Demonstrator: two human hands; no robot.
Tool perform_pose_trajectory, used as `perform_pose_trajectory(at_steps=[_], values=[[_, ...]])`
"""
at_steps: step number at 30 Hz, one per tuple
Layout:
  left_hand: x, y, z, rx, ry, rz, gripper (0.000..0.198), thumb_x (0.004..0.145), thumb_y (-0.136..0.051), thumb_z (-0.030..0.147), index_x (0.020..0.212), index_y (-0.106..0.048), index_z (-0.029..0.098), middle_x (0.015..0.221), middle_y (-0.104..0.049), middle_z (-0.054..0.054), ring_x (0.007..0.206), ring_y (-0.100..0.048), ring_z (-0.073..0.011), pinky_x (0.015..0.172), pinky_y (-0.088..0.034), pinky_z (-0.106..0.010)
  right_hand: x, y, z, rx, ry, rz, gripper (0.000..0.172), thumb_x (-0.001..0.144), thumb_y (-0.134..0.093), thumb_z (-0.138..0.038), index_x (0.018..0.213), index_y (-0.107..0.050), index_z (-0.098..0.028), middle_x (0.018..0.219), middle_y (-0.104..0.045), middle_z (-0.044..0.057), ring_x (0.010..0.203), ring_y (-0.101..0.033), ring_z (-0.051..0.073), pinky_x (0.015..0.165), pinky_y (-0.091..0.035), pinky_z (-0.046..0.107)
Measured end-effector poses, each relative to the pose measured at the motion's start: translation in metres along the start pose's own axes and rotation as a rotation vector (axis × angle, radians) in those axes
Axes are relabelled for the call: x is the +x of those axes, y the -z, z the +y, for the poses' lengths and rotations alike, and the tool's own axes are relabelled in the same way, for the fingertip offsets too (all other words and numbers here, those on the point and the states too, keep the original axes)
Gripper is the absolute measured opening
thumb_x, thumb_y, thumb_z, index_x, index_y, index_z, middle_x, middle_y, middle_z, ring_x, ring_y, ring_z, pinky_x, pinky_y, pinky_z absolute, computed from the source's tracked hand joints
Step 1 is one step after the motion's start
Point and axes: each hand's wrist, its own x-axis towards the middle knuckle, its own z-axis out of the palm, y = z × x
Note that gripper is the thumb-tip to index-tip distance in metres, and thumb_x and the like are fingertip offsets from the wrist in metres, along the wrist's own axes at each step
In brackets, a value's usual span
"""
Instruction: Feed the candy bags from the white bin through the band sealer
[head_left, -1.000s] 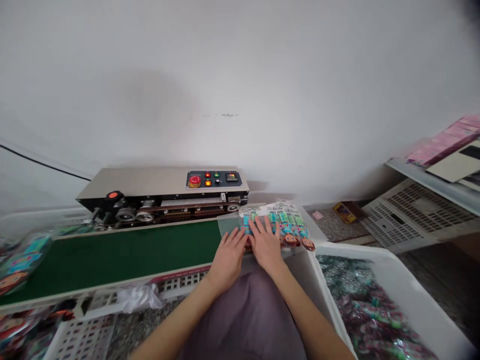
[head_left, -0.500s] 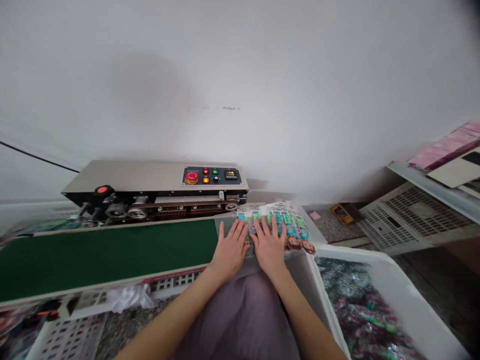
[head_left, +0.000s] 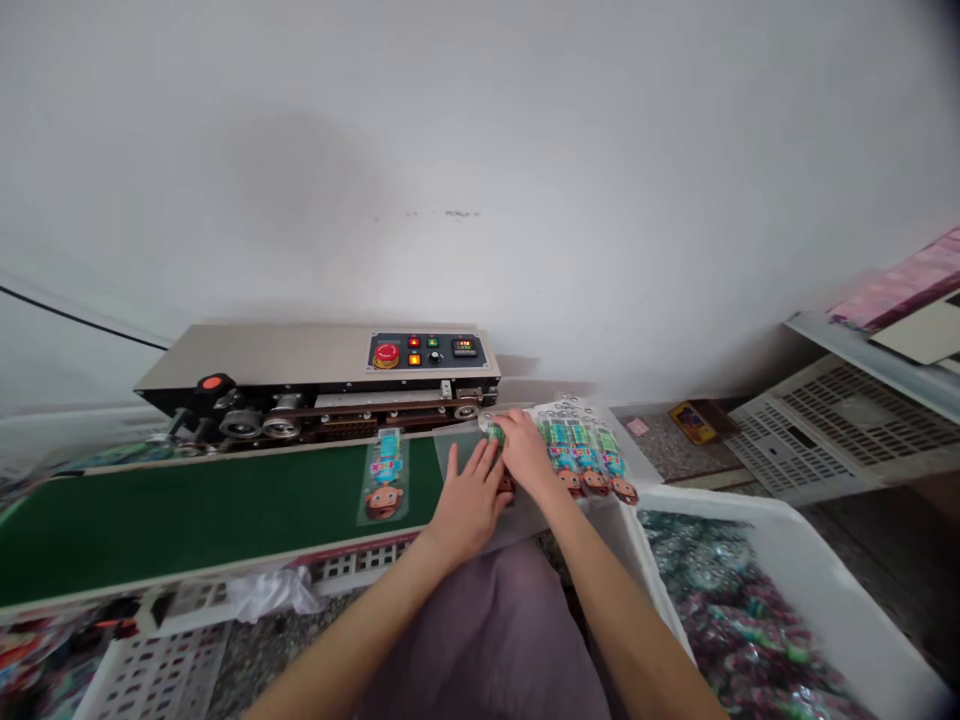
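My left hand (head_left: 471, 502) lies flat with fingers apart on a clear packet (head_left: 507, 484) at the belt's right end. My right hand (head_left: 527, 456) has its fingers bent together at the top of that packet, beside the left fingertips; the hands hide most of it. Right of them, several clear packets (head_left: 581, 455) overlap in a row, each showing a blue-green print and a brown cartoon head, with shiny round bits at the top. One such packet (head_left: 385, 475) lies by itself on the green conveyor belt (head_left: 225, 510).
Behind the belt stands a band sealing machine (head_left: 285, 352) with a red stop button (head_left: 386, 356) and lit switches. A white bin (head_left: 825, 590) full of shiny packets (head_left: 735, 610) is at my right. Plastic crates (head_left: 795, 430) lean beyond it.
One packet now lies on the belt, left of my hands. My right hand has gone from spread flat to bent fingers at a packet's top. My left hand remains nearly in place.
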Motion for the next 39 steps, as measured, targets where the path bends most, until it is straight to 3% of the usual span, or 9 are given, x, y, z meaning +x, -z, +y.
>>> perform_pose_trajectory(at_steps=[4,10,15,17,20,23,28,33,39], values=[[0.002,-0.015,0.006,0.001,-0.001,0.015,0.053,0.104,-0.032,0.038,0.152,-0.040,0.018,0.164,-0.029,-0.013,0.152,-0.025,-0.0296,0.119,-0.016,-0.069,0.015,-0.003,0.006,-0.009,0.004,-0.029,0.041,0.087,-0.047,-0.006,0.116,-0.072,-0.021,0.115,-0.066,0.008,0.111,-0.055,0.022,0.095,-0.042,0.030],[0.001,-0.014,0.004,-0.009,0.004,0.015,0.052,0.104,-0.033,0.040,0.152,-0.041,0.020,0.164,-0.031,-0.012,0.151,-0.027,-0.0301,0.119,-0.013,-0.070,0.011,0.004,-0.001,-0.030,-0.023,-0.033,0.042,0.086,-0.048,-0.007,0.118,-0.072,-0.022,0.115,-0.066,0.008,0.109,-0.056,0.022,0.093,-0.042,0.030],[-0.002,-0.014,-0.004,0.023,0.059,0.031,0.053,0.104,-0.032,0.039,0.154,-0.038,0.022,0.165,-0.029,-0.010,0.152,-0.025,-0.0289,0.119,-0.012,-0.071,-0.036,0.021,0.022,-0.123,-0.143,0.110,0.050,0.095,-0.040,-0.014,0.143,-0.054,-0.016,0.140,-0.058,0.014,0.130,-0.045,0.029,0.111,-0.030,0.046],[-0.007,-0.013,-0.009,0.031,0.079,0.029,0.052,0.104,-0.032,0.039,0.154,-0.039,0.023,0.165,-0.027,-0.008,0.153,-0.024,-0.0282,0.119,-0.012,-0.070,-0.058,0.019,0.038,-0.227,-0.293,0.197,0.049,0.100,-0.039,-0.028,0.147,-0.050,-0.018,0.149,-0.052,0.014,0.138,-0.037,0.035,0.113,-0.025,0.056],[-0.016,-0.007,-0.018,0.037,0.139,0.016,0.052,0.104,-0.032,0.039,0.153,-0.039,0.025,0.165,-0.029,-0.007,0.152,-0.026,-0.0289,0.119,-0.014,-0.069,-0.077,0.006,0.047,-0.340,-0.380,0.164,0.054,0.102,-0.037,-0.045,0.151,-0.045,-0.027,0.160,-0.039,0.010,0.143,-0.032,0.041,0.110,-0.025,0.063],[-0.029,-0.002,-0.026,0.056,0.235,0.012,0.051,0.103,-0.034,0.037,0.152,-0.042,0.023,0.163,-0.032,-0.010,0.150,-0.030,-0.0313,0.118,-0.016,-0.071,-0.075,-0.009,0.031,-0.369,-0.383,0.137,0.057,0.101,-0.038,-0.052,0.154,-0.040,-0.032,0.164,-0.031,0.009,0.145,-0.028,0.044,0.109,-0.023,0.068],[-0.047,0.008,-0.034,0.133,0.332,0.074,0.052,0.103,-0.036,0.037,0.148,-0.048,0.015,0.161,-0.034,-0.017,0.150,-0.030,-0.0343,0.117,-0.018,-0.070,-0.055,-0.020,-0.017,-0.295,-0.352,0.156,0.057,0.100,-0.038,-0.056,0.150,-0.047,-0.030,0.163,-0.031,0.015,0.147,-0.025,0.044,0.110,-0.019,0.070],[-0.038,0.017,-0.025,0.064,0.204,0.074,0.045,0.103,-0.035,0.029,0.143,-0.055,0.017,0.158,-0.042,-0.013,0.149,-0.034,-0.0310,0.119,-0.023,-0.066,-0.050,-0.008,-0.041,-0.201,-0.265,0.103,0.056,0.101,-0.033,-0.058,0.146,-0.053,-0.031,0.162,-0.035,0.013,0.147,-0.027,0.041,0.109,-0.027,0.064],[-0.004,0.003,-0.009,-0.056,-0.023,0.027,0.049,0.106,-0.028,0.030,0.151,-0.042,0.017,0.159,-0.040,-0.011,0.150,-0.031,-0.0262,0.121,-0.019,-0.064,-0.059,0.010,-0.011,-0.257,-0.138,-0.002,0.047,0.103,-0.036,-0.042,0.146,-0.052,-0.033,0.160,-0.039,0.006,0.145,-0.032,0.039,0.102,-0.037,0.056]])
